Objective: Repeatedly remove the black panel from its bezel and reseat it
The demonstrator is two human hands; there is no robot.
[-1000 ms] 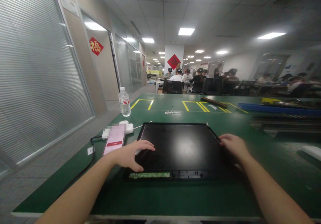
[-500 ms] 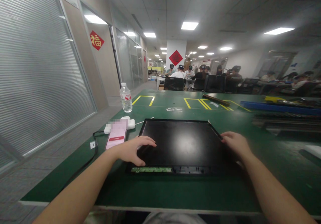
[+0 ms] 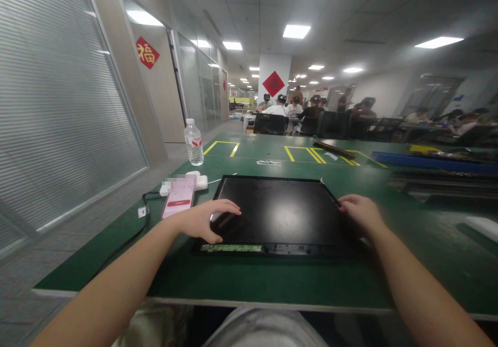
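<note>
A black flat display panel (image 3: 278, 209) lies on the green table, its dark glass facing up and reflecting a bright spot. Along its near edge runs a green circuit board strip (image 3: 232, 248). Over the panel's left edge, my left hand (image 3: 206, 220) rests with thumb and fingers spread wide apart. My right hand (image 3: 361, 213) pinches the panel's right edge near the far corner; part of its fingers is hidden behind the hand.
To the left are a pink-screened phone (image 3: 178, 202), a white charger (image 3: 201, 182), a black cable (image 3: 145, 217) and a water bottle (image 3: 193, 143). Long blue strips (image 3: 431, 163) and a dark bar (image 3: 334, 149) lie farther right on the table (image 3: 272, 279). Several people sit beyond.
The whole scene has shifted slightly upward as the camera tilted down. Both hands keep the same places on the panel's edges.
</note>
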